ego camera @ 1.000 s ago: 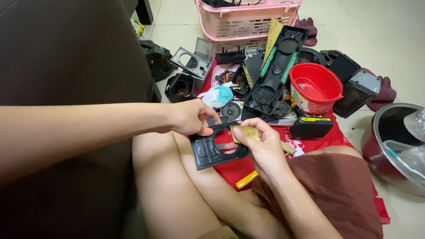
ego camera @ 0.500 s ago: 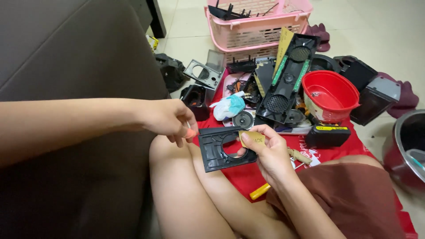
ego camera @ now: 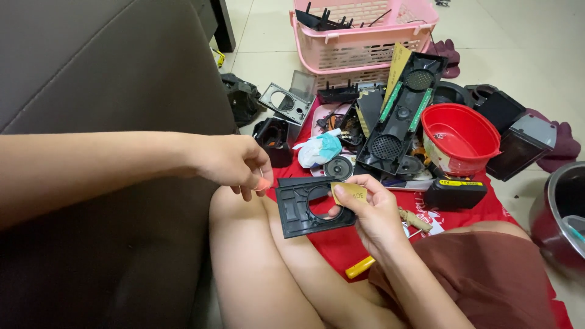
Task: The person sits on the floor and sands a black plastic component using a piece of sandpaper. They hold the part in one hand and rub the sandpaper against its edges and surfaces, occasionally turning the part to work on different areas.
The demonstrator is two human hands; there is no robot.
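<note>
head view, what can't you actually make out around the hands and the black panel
- Left hand: its pinched fingertips hide whatever small thing they hold, if anything.
- Black panel: the right hand and a tan label cover its right edge.
- Metal pot: cut off by the right frame edge.
- Pink basket: its top is cut off and its contents are too small to tell.

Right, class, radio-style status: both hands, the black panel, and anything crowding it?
Right hand grips black plastic panel and a small tan label. Left hand beside panel's corner, fingertips pinched, contents unclear. Speaker parts and red bowl crowd the red cloth beyond.
</note>
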